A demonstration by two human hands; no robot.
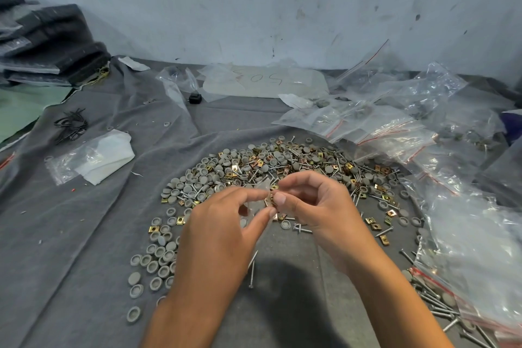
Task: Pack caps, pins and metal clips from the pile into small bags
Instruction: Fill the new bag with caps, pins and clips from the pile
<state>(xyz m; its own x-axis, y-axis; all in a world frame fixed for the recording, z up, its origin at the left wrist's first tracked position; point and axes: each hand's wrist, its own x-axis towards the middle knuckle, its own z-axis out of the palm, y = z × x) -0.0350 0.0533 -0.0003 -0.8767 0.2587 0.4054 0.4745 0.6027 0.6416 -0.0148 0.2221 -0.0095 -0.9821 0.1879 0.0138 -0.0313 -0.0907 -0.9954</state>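
Both hands (220, 223) (313, 203) pinch small bag (261, 192).

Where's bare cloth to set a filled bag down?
Best patch: grey cloth near left, between the stray caps and the folded clear bag. Another strip lies behind the pile, before the black block. The right side is crowded with heaped zip bags. Both hands, left hand and right hand, work over the pile's near edge.
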